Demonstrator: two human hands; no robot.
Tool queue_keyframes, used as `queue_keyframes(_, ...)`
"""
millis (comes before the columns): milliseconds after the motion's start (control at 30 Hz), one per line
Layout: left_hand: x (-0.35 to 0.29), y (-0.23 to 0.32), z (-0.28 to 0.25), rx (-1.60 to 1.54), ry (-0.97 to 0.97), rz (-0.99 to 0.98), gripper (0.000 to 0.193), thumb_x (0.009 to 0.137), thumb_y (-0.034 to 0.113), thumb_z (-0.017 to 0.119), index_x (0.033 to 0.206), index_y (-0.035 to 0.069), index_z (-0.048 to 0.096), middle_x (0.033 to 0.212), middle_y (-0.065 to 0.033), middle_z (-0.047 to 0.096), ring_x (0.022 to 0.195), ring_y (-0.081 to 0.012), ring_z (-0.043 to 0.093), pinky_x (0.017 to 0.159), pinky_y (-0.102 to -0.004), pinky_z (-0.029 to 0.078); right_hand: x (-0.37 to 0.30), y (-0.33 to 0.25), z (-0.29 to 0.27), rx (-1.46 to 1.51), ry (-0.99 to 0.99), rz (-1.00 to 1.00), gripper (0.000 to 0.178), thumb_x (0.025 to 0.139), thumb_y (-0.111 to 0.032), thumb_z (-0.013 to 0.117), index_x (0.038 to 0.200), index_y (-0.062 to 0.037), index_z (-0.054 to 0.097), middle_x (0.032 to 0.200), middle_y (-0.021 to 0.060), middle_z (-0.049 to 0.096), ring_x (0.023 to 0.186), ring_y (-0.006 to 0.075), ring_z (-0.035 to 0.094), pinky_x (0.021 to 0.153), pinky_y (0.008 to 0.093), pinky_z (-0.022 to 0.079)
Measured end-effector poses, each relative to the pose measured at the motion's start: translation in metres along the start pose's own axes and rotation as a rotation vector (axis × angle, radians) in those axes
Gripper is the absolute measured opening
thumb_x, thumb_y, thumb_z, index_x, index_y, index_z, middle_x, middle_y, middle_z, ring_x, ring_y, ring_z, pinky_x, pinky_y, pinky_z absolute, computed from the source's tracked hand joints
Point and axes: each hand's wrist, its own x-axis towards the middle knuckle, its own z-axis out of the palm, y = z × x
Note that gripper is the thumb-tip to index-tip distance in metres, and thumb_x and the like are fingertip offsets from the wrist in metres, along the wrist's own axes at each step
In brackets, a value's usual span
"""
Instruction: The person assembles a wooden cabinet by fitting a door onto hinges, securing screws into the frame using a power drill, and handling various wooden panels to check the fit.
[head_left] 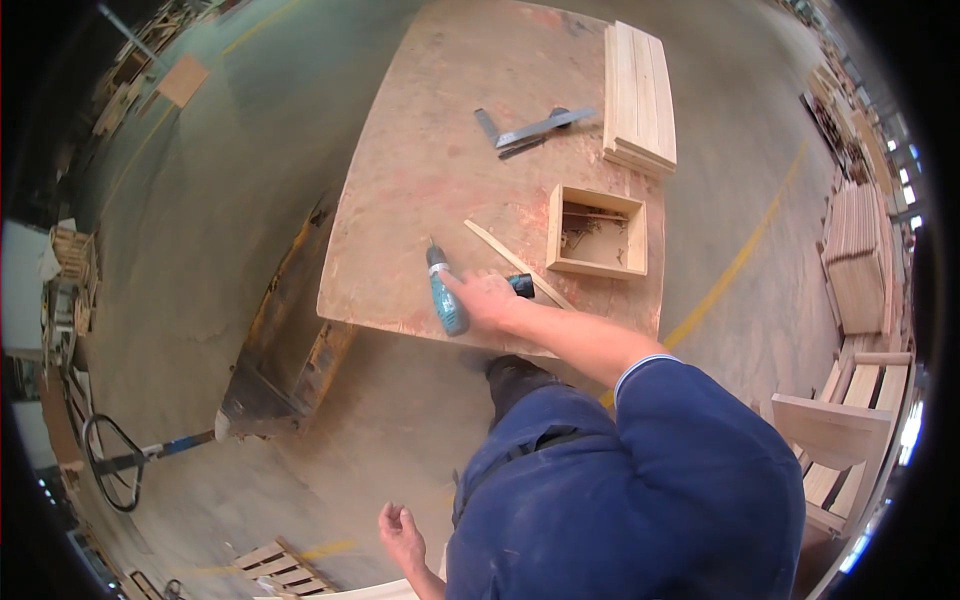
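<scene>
My right hand (483, 300) is closed round the grip of a teal and black cordless drill (446, 303) near the front edge of the worktable (400, 220). The drill lies on its side with its bit pointing away from me, and its dark battery end shows beyond my fingers. A thin wooden strip (490, 240) lies slantwise beside the drill and runs under my forearm. Down at my side, away from the table, hangs my left hand (403, 540). Its fingers are loosely bent and apart, with nothing visible in them.
An open wooden box (597, 268) holding small dark pieces stands at the table's right. Behind it lie stacked planks (640, 95) and a metal square (530, 130). A pallet truck (262, 400) reaches under the table from the left; wooden furniture (840, 430) stands at right.
</scene>
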Motion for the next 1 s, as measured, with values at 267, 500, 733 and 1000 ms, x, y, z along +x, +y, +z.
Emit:
queue_keyframes(267, 0.066, 0.096, 0.019, 0.215, -0.158, 0.074, 0.043, 0.096, 0.015, 0.064, 0.133, -0.006, 0.056, 0.114, -0.0177, 0.07, 0.103, -0.0229, 0.067, 0.094, -0.0351, 0.053, 0.002, 0.038, 0.013, 0.036, 0.082, 0.061, 0.076, 0.087, -0.01, 0.062, 0.156, -0.0111, 0.033, 0.13, 0.0152, 0.057, 0.117, 0.0323, 0.058, 0.1, 0.042, 0.048)
queue_keyframes(500, 0.105, 0.172, 0.041, 0.265, -0.219, 0.09, 0.041, 0.094, 0.015, 0.066, 0.131, -0.002, 0.06, 0.116, -0.0179, 0.071, 0.108, -0.0275, 0.069, 0.096, -0.0378, 0.054, 0.012, 0.054, 0.001, -0.008, 0.029, -0.039, 0.075, 0.083, -0.004, 0.058, 0.155, -0.0074, 0.035, 0.142, 0.0185, 0.051, 0.125, 0.0381, 0.055, 0.107, 0.047, 0.045)
queue_keyframes(733, 0.086, 0.126, 0.001, 0.17, -0.049, 0.126, 0.044, 0.094, 0.021, 0.068, 0.132, 0.0, 0.06, 0.125, -0.0209, 0.067, 0.113, -0.0322, 0.067, 0.098, -0.0403, 0.054, 0.049, 0.033, 0.025, 0.168, -0.028, -0.069, 0.077, 0.086, -0.006, 0.058, 0.156, -0.0018, 0.026, 0.142, 0.0292, 0.049, 0.13, 0.0467, 0.05, 0.111, 0.0496, 0.042)
queue_keyframes(1000, -0.034, 0.005, 0.016, -0.17, 0.381, -0.355, 0.044, 0.095, 0.025, 0.068, 0.131, 0.001, 0.061, 0.116, -0.02, 0.071, 0.104, -0.0279, 0.071, 0.092, -0.0379, 0.056, 0.096, 0.039, -0.02, 0.031, -0.48, -0.123, 0.097, 0.063, -0.005, 0.08, 0.148, -0.0031, 0.034, 0.133, 0.02, 0.058, 0.125, 0.0375, 0.058, 0.106, 0.0415, 0.048)
